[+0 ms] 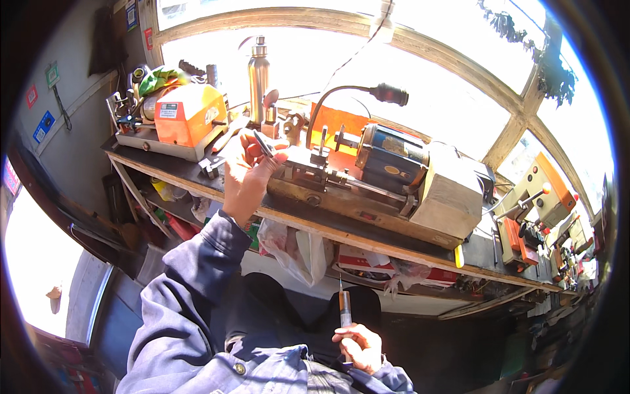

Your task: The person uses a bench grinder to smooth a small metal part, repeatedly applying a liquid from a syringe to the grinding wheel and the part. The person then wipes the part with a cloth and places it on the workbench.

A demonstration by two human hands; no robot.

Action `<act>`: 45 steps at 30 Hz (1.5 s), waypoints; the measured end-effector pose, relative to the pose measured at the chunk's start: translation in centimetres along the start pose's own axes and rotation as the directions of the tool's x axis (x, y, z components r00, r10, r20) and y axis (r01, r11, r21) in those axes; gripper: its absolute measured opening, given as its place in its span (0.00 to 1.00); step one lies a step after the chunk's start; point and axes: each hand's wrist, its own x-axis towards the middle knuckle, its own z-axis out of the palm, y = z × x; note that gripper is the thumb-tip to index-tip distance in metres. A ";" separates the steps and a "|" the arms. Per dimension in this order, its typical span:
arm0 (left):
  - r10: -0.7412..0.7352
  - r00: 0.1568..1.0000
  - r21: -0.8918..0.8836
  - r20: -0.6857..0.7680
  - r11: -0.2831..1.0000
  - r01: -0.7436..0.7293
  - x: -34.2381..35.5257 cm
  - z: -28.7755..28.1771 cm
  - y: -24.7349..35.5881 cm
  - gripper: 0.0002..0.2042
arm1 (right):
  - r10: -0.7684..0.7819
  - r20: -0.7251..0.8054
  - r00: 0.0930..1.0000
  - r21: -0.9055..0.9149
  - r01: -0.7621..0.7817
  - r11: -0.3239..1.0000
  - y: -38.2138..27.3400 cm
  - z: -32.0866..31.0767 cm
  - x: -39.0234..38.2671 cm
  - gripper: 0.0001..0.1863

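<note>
left hand [244, 176], toward 10 o'clock from the middle of the view, grasps a thin metal piece [264, 142] at its fingertips, the piece tilted up toward 11 o'clock. it shows in front of the near end of the bench machine [453, 200]; whether the two touch, i cannot tell. right hand [359, 348], low down between 5 and 6 o'clock, is closed around a syringe [345, 308] with a brownish tint in its barrel. the needle [340, 282] points up, just short of 12 o'clock, in front of the dark-clothed lap [266, 299].

to handle these well, i would keep the metal piece in a light but firm pinch, with most of its face bare and turned to the window light [223, 65] from 11 o'clock. the syringe is best kept steady with the needle clear of the left hand and the lap, and squeezed only gently, since a hard push could spill too much. the wrist could rest on the edge of the bench [485, 256] for steadiness. care is also wise near the machine's motor [394, 157] at 2 o'clock; whether it is spinning, i cannot tell.
</note>
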 end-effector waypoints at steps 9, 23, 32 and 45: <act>0.216 0.961 -0.070 -0.175 0.970 -0.231 0.5 -4.7 -4.9 0.14 | -0.149 0.067 0.987 -0.073 0.154 0.985 -1.7 2.1 0.3 0.26; -0.021 0.976 -0.232 -0.215 0.972 -0.030 1.0 -7.1 -9.3 0.10 | -0.377 -0.165 0.911 -0.147 0.355 0.923 -9.8 8.5 3.9 0.30; -0.053 0.958 -0.194 -0.282 0.981 -0.003 1.4 -5.9 -7.9 0.09 | -0.517 -0.138 0.845 -0.198 0.488 0.850 -16.2 9.3 9.6 0.41; -0.015 0.953 -0.075 -0.303 0.997 -0.008 1.3 -5.7 -7.5 0.10 | -0.525 -0.069 0.848 -0.185 0.506 0.842 -18.1 7.1 13.9 0.39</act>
